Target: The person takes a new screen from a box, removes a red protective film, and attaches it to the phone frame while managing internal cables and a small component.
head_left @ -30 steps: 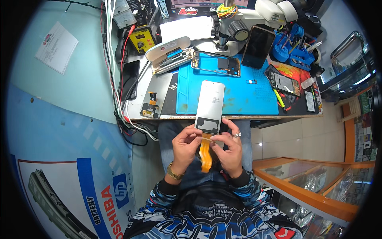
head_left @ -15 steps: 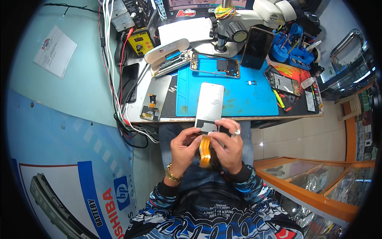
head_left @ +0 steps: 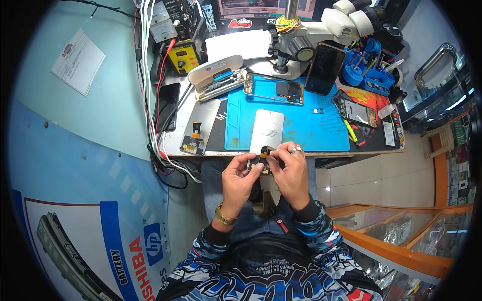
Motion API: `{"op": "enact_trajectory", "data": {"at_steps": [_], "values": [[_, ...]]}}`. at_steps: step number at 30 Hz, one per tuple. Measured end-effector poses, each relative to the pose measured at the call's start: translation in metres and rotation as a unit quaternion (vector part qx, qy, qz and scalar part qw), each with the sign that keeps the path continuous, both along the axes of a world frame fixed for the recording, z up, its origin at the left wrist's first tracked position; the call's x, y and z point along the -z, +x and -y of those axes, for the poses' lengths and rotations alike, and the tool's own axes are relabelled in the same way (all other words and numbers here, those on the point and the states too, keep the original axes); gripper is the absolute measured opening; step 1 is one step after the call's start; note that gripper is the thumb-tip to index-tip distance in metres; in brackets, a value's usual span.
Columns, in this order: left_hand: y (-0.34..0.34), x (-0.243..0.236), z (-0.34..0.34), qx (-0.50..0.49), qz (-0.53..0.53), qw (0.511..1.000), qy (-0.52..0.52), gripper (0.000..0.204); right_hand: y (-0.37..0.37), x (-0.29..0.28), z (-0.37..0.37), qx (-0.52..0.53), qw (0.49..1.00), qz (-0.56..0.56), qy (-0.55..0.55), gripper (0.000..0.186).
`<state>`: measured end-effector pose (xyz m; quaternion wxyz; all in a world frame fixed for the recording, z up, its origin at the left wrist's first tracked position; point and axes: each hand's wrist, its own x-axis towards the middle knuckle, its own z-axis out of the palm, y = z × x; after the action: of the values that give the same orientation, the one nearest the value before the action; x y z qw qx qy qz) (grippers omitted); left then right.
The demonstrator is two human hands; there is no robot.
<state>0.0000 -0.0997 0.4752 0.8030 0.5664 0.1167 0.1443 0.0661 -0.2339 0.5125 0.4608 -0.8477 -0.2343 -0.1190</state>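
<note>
A phone display panel point(head_left: 269, 125), silver-grey side up, reaches from my hands over the front edge of the blue mat point(head_left: 306, 136). My left hand point(head_left: 238, 179) pinches its near left corner between thumb and fingers. At the near right end, my right hand point(head_left: 291, 173) is closed on the panel's flex cable point(head_left: 265, 150), which is folded up over the panel's back with a dark part showing. The fingertips partly hide the cable. On the left lies a similar grey panel point(head_left: 207, 118) with its own short cable.
Beyond the panel lies an open phone frame point(head_left: 273, 89). An opened case of tools point(head_left: 220, 80), a microscope point(head_left: 301, 48) and an upright dark phone point(head_left: 325, 69) stand farther back. To the right are a dismantled phone point(head_left: 357, 109), a yellow marker point(head_left: 351, 131) and a blue tool holder point(head_left: 375, 78).
The orange flex cable hung down toward my lap between my hands; now it is folded up over the panel's back. My right hand has shifted onto the folded cable.
</note>
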Motion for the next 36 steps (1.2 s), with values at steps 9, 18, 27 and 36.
{"op": "enact_trajectory", "data": {"at_steps": [9,18,27,36], "values": [[-0.009,-0.003,-0.009,0.065,-0.011,0.99,-0.126,0.041,0.006,-0.002,0.0,-0.009,1.0,-0.015,-0.015,0.01],[-0.011,0.0,-0.009,0.074,-0.007,0.994,-0.075,0.044,0.007,-0.006,-0.002,-0.009,0.998,-0.035,-0.054,0.013],[-0.007,-0.003,-0.002,0.026,-0.026,0.996,-0.087,0.032,0.009,0.001,-0.005,0.013,1.0,-0.009,-0.016,0.014],[-0.001,-0.009,0.002,-0.022,-0.049,0.997,-0.06,0.021,0.011,-0.003,-0.006,0.017,0.999,-0.021,-0.029,0.014]]}}
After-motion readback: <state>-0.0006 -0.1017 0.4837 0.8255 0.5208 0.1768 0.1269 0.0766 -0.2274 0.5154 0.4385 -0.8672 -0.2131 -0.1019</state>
